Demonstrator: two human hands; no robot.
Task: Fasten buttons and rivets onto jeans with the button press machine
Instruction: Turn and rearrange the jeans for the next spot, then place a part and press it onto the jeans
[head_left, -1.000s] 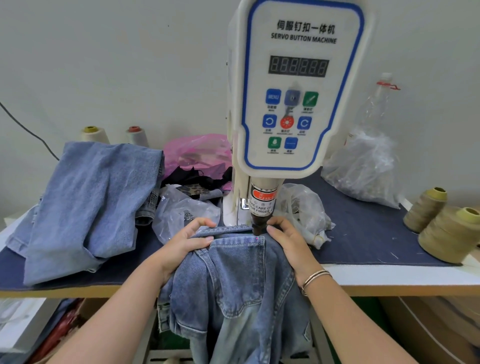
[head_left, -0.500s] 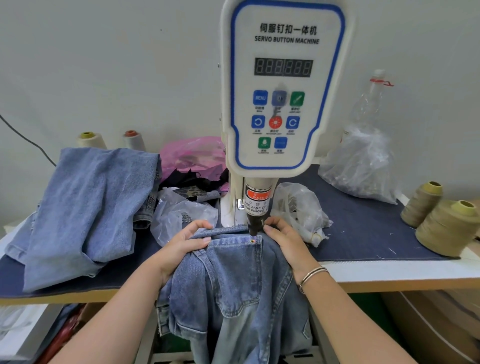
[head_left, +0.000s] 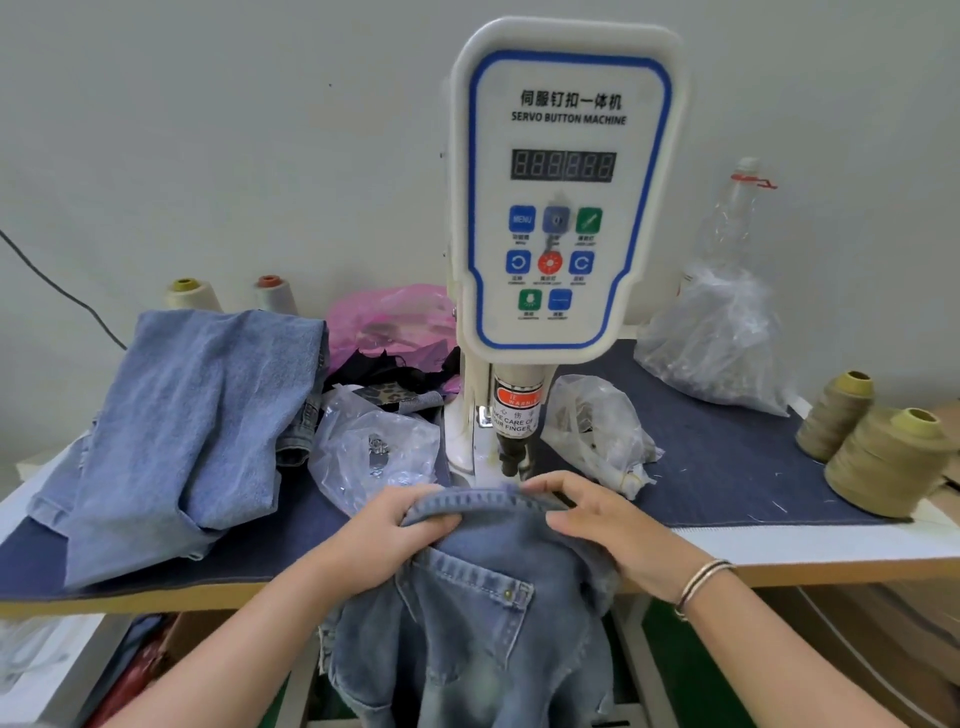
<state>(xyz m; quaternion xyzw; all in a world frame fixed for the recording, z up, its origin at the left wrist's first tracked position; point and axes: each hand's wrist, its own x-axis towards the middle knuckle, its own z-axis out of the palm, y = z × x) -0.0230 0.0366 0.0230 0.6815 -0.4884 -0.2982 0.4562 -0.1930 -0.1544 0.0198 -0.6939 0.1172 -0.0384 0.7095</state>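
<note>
Jeans (head_left: 483, 613) hang over the front edge of the counter (head_left: 779, 551), their waistband bunched up just in front of the button press machine (head_left: 563, 208). Both hands grip that band: the left hand (head_left: 389, 535) has its fingers curled over the folded denim on one side, and the right hand (head_left: 597, 519) pinches the band on the other side, fingers on top. The press head (head_left: 511, 457) stands raised just behind the cloth, touching nothing. One rivet (head_left: 508, 592) already sits at the corner of the back pocket, below the hands.

The step in hand looks like repositioning the garment for the next fastener. To do it well, pull the band flat between the two hands so only the intended layers lie under the head, with no fold caught beneath. Slide the marked spot squarely under the head rather than guessing by eye from the side. Fingers belong on either side of the head, not beneath it; the warning label (head_left: 517, 410) on the barrel says as much. Whether a fastener is already loaded in the head cannot be told from here, so check before pressing. Plastic bags (head_left: 374, 457) of what may be hardware lie close beside the machine.
</note>
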